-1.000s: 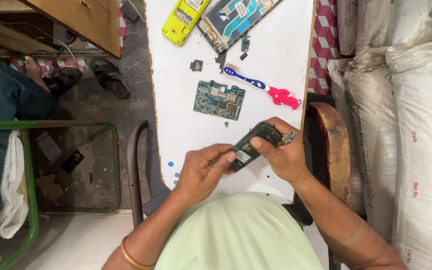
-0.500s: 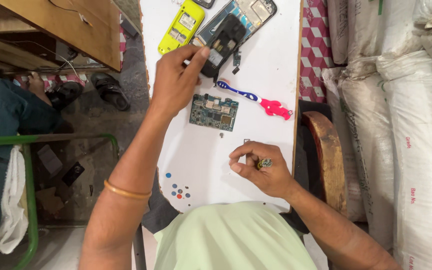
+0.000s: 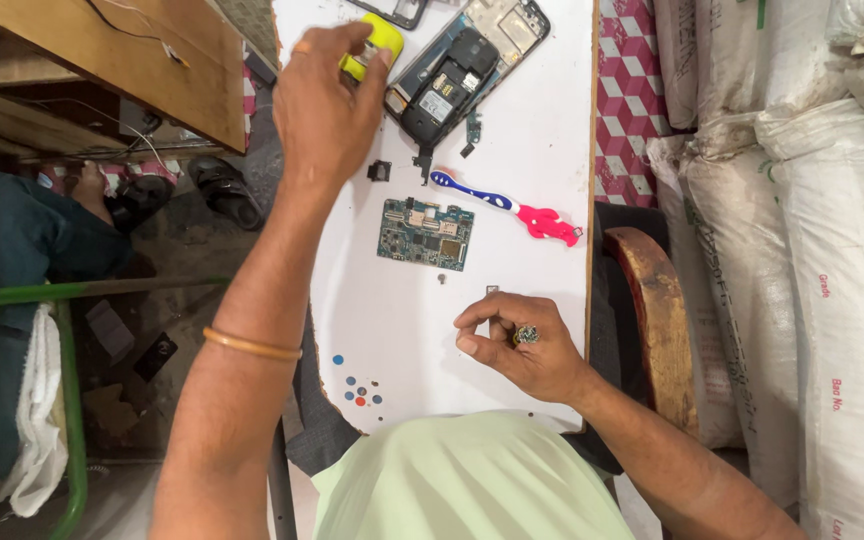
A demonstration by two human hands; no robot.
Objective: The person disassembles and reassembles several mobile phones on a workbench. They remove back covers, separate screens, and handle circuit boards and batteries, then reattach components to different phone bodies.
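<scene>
The yellow phone part (image 3: 377, 42) at the far end of the white table (image 3: 542, 150) is now gripped by the left hand (image 3: 322, 105); its fingers are curled around it. Half a second ago that hand was laid on the small black phone (image 3: 444, 88) instead. The black phone has been left on top of the open phone frame (image 3: 497, 40), and it is no longer touched. A second ago it was held near the body by both hands. So the black phone looks to have been put aside, and the yellow part is being picked next, it seems.

The right hand (image 3: 522, 345) is kept close to the body, resting on the table. Its fingers are pinched shut, with a ring seen on one of them. Whether something tiny is held in the pinch cannot be told.

Between the two hands, the green circuit board (image 3: 425, 233) is lying flat, in the same spot as before. Just beyond it a blue and pink toothbrush (image 3: 507, 205) is lying. A few small black bits (image 3: 380, 170) are scattered near the black phone. White sacks (image 3: 802, 250) are stacked at the right of the table.
</scene>
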